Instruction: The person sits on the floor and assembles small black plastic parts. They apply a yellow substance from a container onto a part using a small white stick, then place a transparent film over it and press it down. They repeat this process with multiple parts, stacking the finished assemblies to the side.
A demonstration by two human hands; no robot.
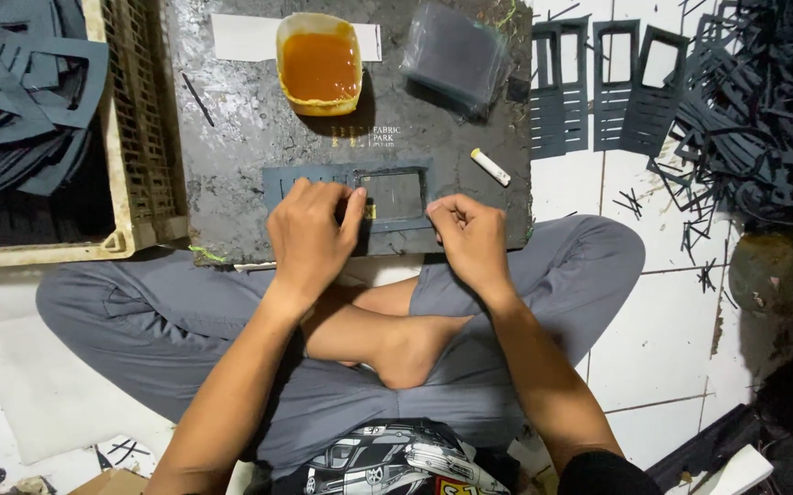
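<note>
Both of my hands are resting on a flat dark blue-grey cutout piece that is lying along the near edge of the black board serving as my work surface. My left hand is pressing down on the middle of the piece, fingers spread flat and covering much of its slotted left half, with the thumb reaching toward a small yellow mark beside the rectangular window. My right hand is curling loosely at the piece's lower right corner, fingertips pinched together at its edge; I cannot tell whether they are gripping the piece itself or something tiny, since the knuckles are hiding it.

Beyond the piece, a shallow yellowed tub of amber glue is sitting on the board, with a stack of clear film sleeves to its right and a small white stick lying nearer my right hand. A beige plastic crate holding dark cutouts is standing to the left, partly cut off by the frame. More finished cutouts are lying in a row on the white tiled floor to the right, beside a tangled heap of black offcuts running out of view. I am sitting cross-legged in grey trousers, my bare foot tucked beneath my wrists.
</note>
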